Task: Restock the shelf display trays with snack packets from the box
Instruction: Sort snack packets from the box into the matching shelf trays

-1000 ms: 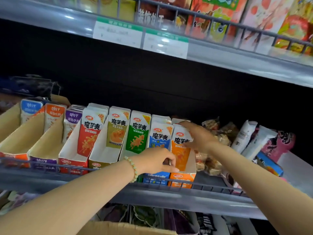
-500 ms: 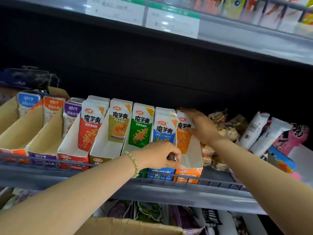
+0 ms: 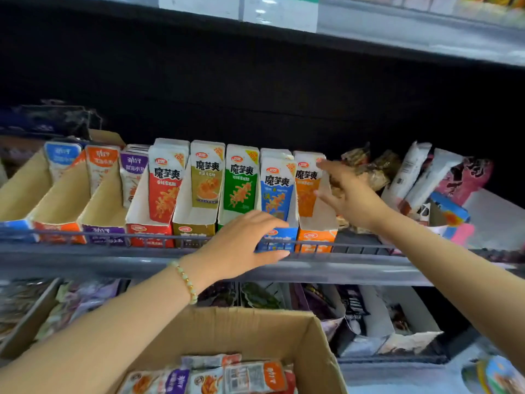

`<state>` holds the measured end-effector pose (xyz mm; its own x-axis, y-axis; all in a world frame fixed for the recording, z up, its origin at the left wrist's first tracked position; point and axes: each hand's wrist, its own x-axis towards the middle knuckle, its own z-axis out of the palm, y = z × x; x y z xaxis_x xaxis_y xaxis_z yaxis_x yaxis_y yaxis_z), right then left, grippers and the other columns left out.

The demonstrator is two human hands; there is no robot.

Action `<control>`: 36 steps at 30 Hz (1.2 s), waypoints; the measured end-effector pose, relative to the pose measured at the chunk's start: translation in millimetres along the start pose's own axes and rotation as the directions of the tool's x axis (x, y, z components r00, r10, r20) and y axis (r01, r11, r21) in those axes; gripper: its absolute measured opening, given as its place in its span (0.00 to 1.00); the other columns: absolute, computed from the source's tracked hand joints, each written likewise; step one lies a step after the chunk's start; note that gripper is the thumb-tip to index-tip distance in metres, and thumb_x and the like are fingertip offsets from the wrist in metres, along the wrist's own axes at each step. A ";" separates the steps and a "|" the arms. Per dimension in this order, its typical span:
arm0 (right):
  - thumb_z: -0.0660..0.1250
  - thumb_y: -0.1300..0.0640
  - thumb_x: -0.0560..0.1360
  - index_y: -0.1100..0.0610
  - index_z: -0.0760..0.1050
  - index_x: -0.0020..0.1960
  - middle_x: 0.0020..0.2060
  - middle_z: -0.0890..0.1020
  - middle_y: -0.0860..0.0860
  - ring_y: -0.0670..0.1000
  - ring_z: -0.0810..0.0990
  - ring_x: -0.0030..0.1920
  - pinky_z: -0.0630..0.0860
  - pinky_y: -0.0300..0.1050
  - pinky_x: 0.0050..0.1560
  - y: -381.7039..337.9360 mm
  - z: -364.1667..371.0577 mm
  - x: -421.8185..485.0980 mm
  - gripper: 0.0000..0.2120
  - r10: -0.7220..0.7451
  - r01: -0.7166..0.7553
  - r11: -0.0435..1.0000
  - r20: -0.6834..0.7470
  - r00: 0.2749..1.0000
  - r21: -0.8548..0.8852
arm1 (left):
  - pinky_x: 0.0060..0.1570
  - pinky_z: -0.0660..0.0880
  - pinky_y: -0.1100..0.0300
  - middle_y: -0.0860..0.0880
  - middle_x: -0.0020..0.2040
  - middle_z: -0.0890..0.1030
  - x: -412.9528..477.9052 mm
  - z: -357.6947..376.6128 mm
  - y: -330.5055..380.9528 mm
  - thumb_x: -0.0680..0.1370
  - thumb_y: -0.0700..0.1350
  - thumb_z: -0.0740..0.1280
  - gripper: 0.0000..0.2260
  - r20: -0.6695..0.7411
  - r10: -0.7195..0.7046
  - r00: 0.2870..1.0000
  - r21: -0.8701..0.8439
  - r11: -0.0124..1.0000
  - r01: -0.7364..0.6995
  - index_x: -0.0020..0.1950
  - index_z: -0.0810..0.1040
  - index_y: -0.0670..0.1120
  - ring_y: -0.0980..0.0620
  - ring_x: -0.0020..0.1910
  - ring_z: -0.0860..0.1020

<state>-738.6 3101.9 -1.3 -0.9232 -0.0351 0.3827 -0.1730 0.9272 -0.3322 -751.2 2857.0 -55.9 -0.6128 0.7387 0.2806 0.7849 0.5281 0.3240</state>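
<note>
A row of display trays stands on the middle shelf, each with upright snack packets. My left hand (image 3: 244, 240) holds the front wall of the blue tray (image 3: 273, 239), fingers over its lip and thumb at the wire rail. My right hand (image 3: 352, 194) is spread open beside the orange tray (image 3: 316, 236), its index fingertip touching the top of the orange packet (image 3: 306, 189). The blue packet (image 3: 277, 189) stands just left of it. Below, the open cardboard box (image 3: 255, 317) holds several flat snack packets (image 3: 250, 375).
A wire rail (image 3: 113, 237) runs along the shelf front. Brown trays (image 3: 62, 200) with few packets sit at the left. Loose wrapped snacks (image 3: 412, 177) are piled right of the orange tray. More goods fill the lower shelf (image 3: 369, 317). Price tags (image 3: 281, 9) hang overhead.
My view has tilted down, so the cardboard box now shows. My right hand has lifted off the orange packet and spread open. My left hand stays at the blue tray's front.
</note>
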 end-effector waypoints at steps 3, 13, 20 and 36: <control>0.66 0.52 0.77 0.53 0.62 0.74 0.72 0.66 0.48 0.42 0.64 0.69 0.61 0.37 0.69 -20.3 9.5 -43.0 0.28 -0.054 0.051 0.994 0.031 0.998 0.101 | 0.69 0.60 0.61 0.59 0.70 0.67 -50.0 8.8 -12.7 0.75 0.66 0.57 0.28 0.014 -0.011 1.000 0.028 1.000 0.011 0.72 0.65 0.56 0.59 0.70 0.63; 0.63 0.46 0.78 0.50 0.62 0.74 0.71 0.66 0.43 0.42 0.66 0.70 0.59 0.35 0.71 -68.4 137.5 -184.8 0.26 -0.033 -0.084 0.975 0.510 0.859 0.204 | 0.70 0.59 0.64 0.65 0.66 0.64 -196.3 67.7 -52.1 0.69 0.74 0.47 0.35 0.388 -0.245 0.889 0.013 0.966 0.260 0.72 0.63 0.59 0.66 0.66 0.60; 0.64 0.46 0.78 0.54 0.71 0.68 0.64 0.75 0.51 0.52 0.75 0.63 0.70 0.49 0.67 -46.8 233.1 -205.1 0.21 0.279 -0.498 0.863 0.742 0.609 0.084 | 0.68 0.65 0.59 0.54 0.73 0.66 -202.0 129.3 -73.4 0.79 0.62 0.52 0.26 0.599 -0.312 0.738 -0.040 0.908 0.417 0.74 0.64 0.51 0.55 0.68 0.68; 0.62 0.43 0.78 0.59 0.79 0.56 0.53 0.83 0.55 0.52 0.81 0.53 0.75 0.50 0.58 -51.1 212.7 -200.7 0.20 0.074 -0.432 0.888 0.879 0.471 0.157 | 0.62 0.63 0.57 0.49 0.63 0.68 -186.1 179.0 -70.9 0.80 0.60 0.44 0.25 0.334 -0.277 0.901 0.126 0.960 0.249 0.65 0.69 0.47 0.49 0.62 0.66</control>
<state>-617.5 2982.3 -244.6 -0.7488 -0.2761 -0.6025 0.1913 0.7803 -0.5954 -676.5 2757.0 -292.8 -0.7391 0.6591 -0.1392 0.6127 0.7436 0.2676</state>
